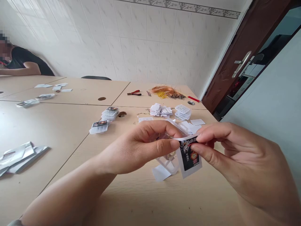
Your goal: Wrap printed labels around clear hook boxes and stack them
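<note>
Printed card, white with a black picture panel, hangs in the air above the table, its top edge pinched in the closed grip of the right hand between thumb and forefinger. That high pinch seems to leave the printed face uncovered and the lower end free. The left hand curls close beside it, its thumb tip at the card's upper edge, but whether its grip holds the card or the clear plastic holder behind it, I cannot tell. That holder stands partly hidden under the hands, with a loose white slip at its foot. Farther along the table, stacks of white cards sit within reach, beyond them a bundle of copper wires and red-handled pliers. Silver foil packets lie well to the left, and a seated person works at the far end
</note>
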Demonstrator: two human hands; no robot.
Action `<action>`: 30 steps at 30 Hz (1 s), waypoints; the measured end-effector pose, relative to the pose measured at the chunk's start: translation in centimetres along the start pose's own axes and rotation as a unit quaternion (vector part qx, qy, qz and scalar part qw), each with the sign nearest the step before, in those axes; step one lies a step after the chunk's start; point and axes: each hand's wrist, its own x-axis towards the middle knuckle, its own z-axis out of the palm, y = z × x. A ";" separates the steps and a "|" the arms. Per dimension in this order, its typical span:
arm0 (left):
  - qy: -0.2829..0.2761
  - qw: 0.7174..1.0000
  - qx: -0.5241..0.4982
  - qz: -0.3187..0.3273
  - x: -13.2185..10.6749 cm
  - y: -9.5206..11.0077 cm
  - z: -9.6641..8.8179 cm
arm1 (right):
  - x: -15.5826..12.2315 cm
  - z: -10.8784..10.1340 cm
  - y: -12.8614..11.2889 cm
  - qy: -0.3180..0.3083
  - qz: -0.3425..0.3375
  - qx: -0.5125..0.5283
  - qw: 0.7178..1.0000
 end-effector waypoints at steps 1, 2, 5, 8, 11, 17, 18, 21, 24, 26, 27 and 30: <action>0.001 1.000 -0.002 -0.002 0.0 0.0 0.0 | 0.0 0.0 0.1 -0.001 -0.006 0.000 1.000; 0.002 1.000 -0.003 -0.005 0.1 0.0 0.0 | 0.0 0.0 0.1 0.000 -0.016 -0.001 1.000; 0.009 1.000 0.005 -0.005 0.1 -0.1 0.1 | 0.2 0.1 0.0 0.014 -0.081 -0.026 0.996; 0.002 1.000 0.003 -0.002 0.1 -0.1 0.3 | 0.4 0.2 -0.1 0.011 -0.161 -0.052 0.985; -0.015 1.000 -0.027 -0.004 0.1 -0.1 0.4 | 0.5 0.2 -0.2 -0.010 -0.176 -0.045 0.983; -0.026 0.996 -0.080 -0.011 0.3 -0.6 0.1 | 0.5 0.0 -0.1 -0.039 -0.123 -0.013 0.992; -0.024 0.996 -0.081 -0.011 0.2 -0.7 0.1 | 0.5 0.0 -0.1 -0.038 -0.124 -0.016 0.991; -0.016 0.997 -0.077 -0.018 0.2 -1.0 0.1 | 0.6 -0.1 -0.1 -0.034 -0.123 -0.033 0.991; -0.010 0.996 -0.082 -0.016 0.4 -1.2 0.2 | 0.9 0.2 -0.4 -0.022 -0.115 -0.044 0.992; -0.009 0.996 -0.089 -0.012 0.6 -1.3 0.2 | 1.1 0.6 -0.7 -0.018 -0.109 -0.048 0.993; -0.012 0.995 -0.095 -0.013 0.7 -1.3 0.2 | 1.2 0.8 -0.9 -0.019 -0.108 -0.049 0.993; -0.027 0.992 -0.120 -0.021 1.0 -1.5 0.3 | 1.4 1.0 -1.2 -0.025 -0.108 -0.054 0.992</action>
